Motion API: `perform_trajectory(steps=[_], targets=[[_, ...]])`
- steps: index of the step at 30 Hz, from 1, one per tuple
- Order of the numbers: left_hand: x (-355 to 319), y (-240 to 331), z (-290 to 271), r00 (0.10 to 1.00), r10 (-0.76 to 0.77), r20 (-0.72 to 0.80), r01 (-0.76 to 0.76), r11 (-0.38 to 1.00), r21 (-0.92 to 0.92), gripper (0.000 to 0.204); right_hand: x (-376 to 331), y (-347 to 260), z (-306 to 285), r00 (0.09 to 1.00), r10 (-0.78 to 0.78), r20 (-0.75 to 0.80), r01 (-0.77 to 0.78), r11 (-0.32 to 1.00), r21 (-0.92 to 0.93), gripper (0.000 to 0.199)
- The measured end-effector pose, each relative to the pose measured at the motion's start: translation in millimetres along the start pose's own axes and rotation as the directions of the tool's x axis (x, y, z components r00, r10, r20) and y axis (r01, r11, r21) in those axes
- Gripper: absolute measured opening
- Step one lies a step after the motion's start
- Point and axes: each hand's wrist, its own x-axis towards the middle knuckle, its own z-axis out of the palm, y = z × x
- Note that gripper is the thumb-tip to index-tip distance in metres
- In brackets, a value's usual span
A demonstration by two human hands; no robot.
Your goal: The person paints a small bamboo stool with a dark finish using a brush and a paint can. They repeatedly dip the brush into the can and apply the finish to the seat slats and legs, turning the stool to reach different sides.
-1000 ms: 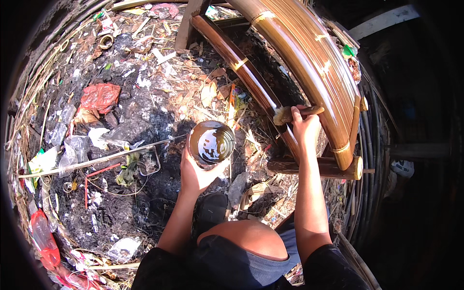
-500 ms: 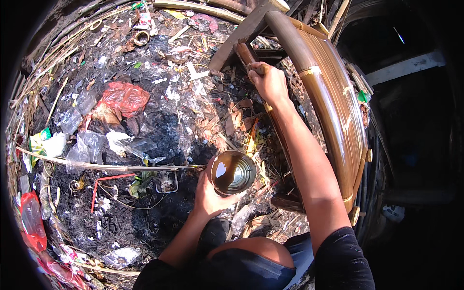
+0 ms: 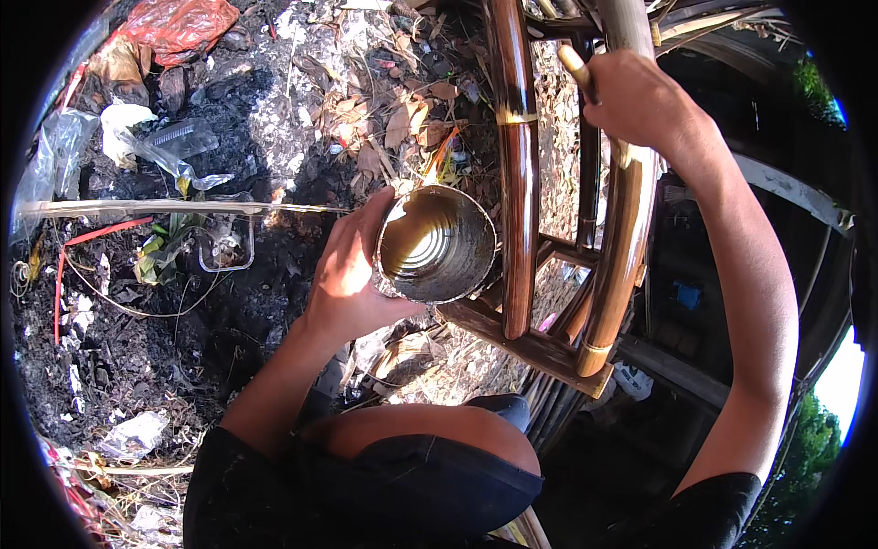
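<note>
We see harsh, patchy sunlight that bleaches the leaf litter [image 3: 395, 128] at the far middle, streaks glare down the glossy bamboo pole [image 3: 519, 201] and glints inside the can [image 3: 468, 263]. Shade blackens the ground [image 3: 265, 311] at left; on our right, deep darkness swallows detail beside a blown-out white patch [image 3: 841, 377]. The fisheye bends our outer view into a rounded black rim.

A can [image 3: 468, 249] of brown liquid [image 3: 410, 240] is left of glossy bamboo furniture [image 3: 519, 210] and a brush [image 3: 575, 66]
</note>
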Motion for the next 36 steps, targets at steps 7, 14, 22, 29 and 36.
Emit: perform_trajectory(steps=[7, 14, 22, 29, 36], targets=[[0, 0, -1, 0.996, 0.086, -0.030, -0.087, 0.995, -0.041, 0.124, 44, 40, 35, 0.936, 0.087, -0.340, -0.079, 0.996, 0.038, 0.024], [-4, -7, -13, 0.997, 0.031, -0.069, -0.034, 0.999, -0.033, 0.124, 86, 12, 26, 0.947, 0.006, -0.321, -0.066, 0.982, -0.176, 0.020], [-2, 0, -5, 0.996, 0.074, -0.055, -0.077, 0.995, -0.057, 0.126, 121, 35, -3, 0.946, 0.096, -0.311, -0.238, 0.856, -0.459, 0.031], [-12, -3, -8, 0.993, 0.054, -0.109, -0.061, 0.997, -0.056, 0.122, 51, -55, 70, 0.938, 0.032, 0.346, 0.085, 0.944, -0.317, 0.020], [-14, -1, -1, 0.991, 0.058, -0.117, -0.072, 0.990, -0.120, 0.120, -71, -68, 191, 0.690, -0.153, 0.707, 0.292, 0.953, -0.078, 0.019]])
